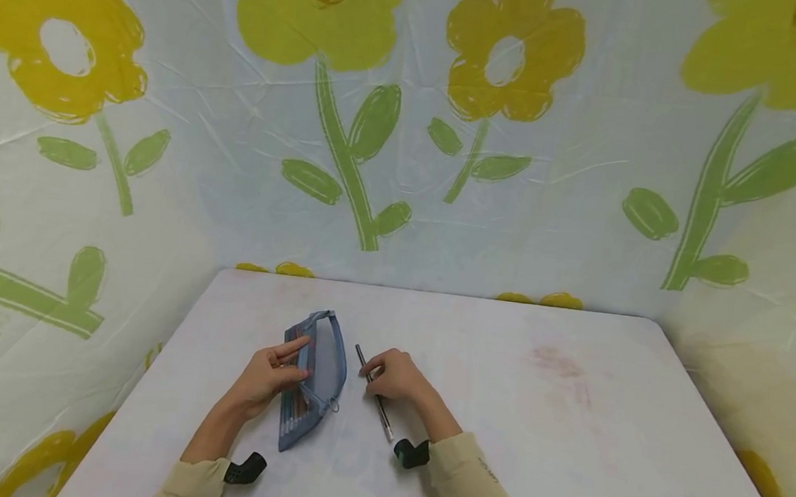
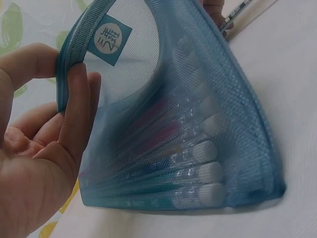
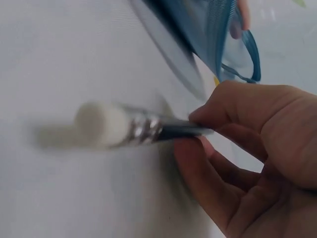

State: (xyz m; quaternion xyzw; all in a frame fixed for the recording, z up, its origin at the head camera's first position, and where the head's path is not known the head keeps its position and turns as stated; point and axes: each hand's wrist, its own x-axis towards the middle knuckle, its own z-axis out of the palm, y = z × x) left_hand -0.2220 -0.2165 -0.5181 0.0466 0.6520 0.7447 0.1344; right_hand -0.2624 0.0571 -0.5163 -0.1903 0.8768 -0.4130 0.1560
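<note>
My left hand (image 1: 266, 379) pinches the zipped edge of a blue mesh zip pouch (image 2: 257, 144) between thumb and fingers. The pouch's mouth gapes, and a round white label (image 2: 110, 39) sits near the zipper. Through the mesh several slim coloured sticks with white blunt ends (image 2: 210, 195) lie side by side. To the right of the pouch, my right hand (image 1: 394, 376) pinches a slim paintbrush (image 1: 383, 417) by its black handle. Its silver ferrule and blunt white tip (image 3: 94, 124) point toward me, close over the table.
A white table (image 1: 566, 437) with faint reddish smudges lies under both hands. Behind it and at the sides hangs a white sheet (image 1: 585, 217) printed with yellow flowers. Black wrist cameras (image 1: 246, 468) are strapped at both sleeves.
</note>
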